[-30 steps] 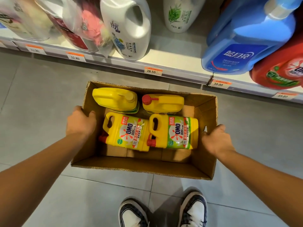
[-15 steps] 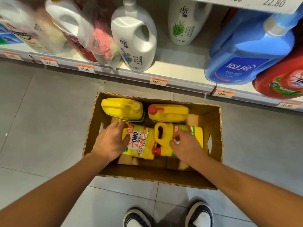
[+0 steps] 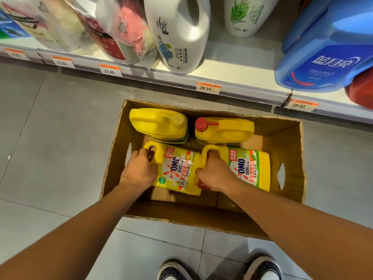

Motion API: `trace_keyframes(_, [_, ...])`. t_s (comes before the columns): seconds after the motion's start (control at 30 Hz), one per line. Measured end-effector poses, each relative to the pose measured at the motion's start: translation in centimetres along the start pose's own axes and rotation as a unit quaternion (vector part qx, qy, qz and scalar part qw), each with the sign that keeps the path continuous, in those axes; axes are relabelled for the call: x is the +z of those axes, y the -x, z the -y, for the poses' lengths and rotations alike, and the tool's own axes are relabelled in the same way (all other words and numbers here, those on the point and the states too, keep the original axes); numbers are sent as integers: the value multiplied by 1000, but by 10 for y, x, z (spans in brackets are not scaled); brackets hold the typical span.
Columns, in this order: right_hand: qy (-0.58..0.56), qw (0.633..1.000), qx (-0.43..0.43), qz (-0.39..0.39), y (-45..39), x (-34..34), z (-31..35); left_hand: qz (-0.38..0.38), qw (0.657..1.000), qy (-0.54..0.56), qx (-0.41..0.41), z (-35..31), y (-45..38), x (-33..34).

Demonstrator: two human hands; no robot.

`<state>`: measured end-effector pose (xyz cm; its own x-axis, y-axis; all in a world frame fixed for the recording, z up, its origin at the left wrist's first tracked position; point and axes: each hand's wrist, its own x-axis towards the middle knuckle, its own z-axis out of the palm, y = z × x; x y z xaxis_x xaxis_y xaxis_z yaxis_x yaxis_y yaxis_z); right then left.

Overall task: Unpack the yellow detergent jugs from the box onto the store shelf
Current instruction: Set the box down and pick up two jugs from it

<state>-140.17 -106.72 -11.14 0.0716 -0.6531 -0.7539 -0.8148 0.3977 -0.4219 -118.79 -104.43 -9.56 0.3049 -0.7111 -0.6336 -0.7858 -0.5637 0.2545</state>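
An open cardboard box [image 3: 290,150] sits on the floor below the store shelf [image 3: 232,71]. Several yellow detergent jugs lie inside. At the back are a jug with a yellow cap [image 3: 157,124] and a jug with a red cap [image 3: 224,130]. In front lie two labelled jugs. My left hand [image 3: 139,170] is curled through the handle of the front left jug [image 3: 177,172]. My right hand [image 3: 214,172] grips the handle of the front right jug [image 3: 252,168]. Both jugs rest on the box bottom.
The shelf holds white bottles [image 3: 179,33], bagged refills [image 3: 119,27], a blue jug [image 3: 327,55] and a red one [image 3: 361,91], with a bare stretch between the white bottle and the blue jug. Price tags [image 3: 207,86] line its edge. My shoes [image 3: 175,269] stand behind the box on grey tiles.
My hands left the box's sides, reached inside and closed on the handles of the two front jugs. The view has moved closer to the box.
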Motion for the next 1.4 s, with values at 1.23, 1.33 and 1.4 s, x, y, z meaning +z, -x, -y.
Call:
trace_keyframes(1.23, [25,987,-62,-149,64,-61,-39,92,955,238,-150,17,-48,16])
trace_keyframes(1.33, [-98,983,-73,-135,67,-81,-58,118,945,262,-157,-3,-33,10])
trace_keyframes(1.4, [-151,981,-53,-111,64,-93,-67,140,938,282,-145,-17,-26,15])
